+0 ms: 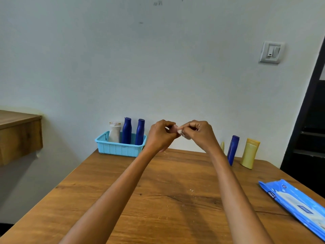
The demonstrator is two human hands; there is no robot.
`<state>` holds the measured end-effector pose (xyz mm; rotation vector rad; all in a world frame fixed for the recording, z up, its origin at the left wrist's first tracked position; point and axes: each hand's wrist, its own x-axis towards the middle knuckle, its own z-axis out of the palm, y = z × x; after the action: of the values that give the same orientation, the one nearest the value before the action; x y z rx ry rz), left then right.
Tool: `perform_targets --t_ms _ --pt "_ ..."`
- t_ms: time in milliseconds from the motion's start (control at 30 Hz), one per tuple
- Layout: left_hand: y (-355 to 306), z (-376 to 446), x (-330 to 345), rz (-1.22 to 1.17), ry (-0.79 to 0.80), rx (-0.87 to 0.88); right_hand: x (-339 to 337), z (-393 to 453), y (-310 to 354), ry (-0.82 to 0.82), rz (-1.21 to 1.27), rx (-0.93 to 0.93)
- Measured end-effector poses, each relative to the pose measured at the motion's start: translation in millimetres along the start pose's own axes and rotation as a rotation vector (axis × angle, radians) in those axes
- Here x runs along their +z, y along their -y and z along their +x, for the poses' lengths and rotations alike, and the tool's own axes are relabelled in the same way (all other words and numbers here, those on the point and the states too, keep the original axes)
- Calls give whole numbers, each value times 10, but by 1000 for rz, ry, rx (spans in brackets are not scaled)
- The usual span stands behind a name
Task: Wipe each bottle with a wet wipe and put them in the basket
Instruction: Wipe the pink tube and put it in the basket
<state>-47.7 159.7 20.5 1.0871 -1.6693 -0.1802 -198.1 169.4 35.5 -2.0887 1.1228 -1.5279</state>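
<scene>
Above table (158, 199), both hands pinch wipe (180, 132) (bunched, axis unclear).

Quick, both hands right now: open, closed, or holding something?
Left hand: fingers curled, pinching the small white wipe.
Right hand: fingers curled, pinching the same wipe.

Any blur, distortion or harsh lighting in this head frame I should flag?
Head view: wide-angle bending tilts the blue bottle and yellow bottle at right; light is soft and even, with faint arm shadows on the table; the hands and the small white wipe look slightly soft; no glare.
</scene>
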Motion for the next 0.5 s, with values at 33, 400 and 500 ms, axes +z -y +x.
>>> perform_targets --t_ms 33,400,500 --pt "9 7 -13 -18 -11 -13 6 8 -42 -33 -10 10" --pt "56 60 -54 -466 10 -275 347 -45 -103 -213 336 143" --pt "59 76 -94 -593 -45 -336 356 -66 -135 -168 314 194"
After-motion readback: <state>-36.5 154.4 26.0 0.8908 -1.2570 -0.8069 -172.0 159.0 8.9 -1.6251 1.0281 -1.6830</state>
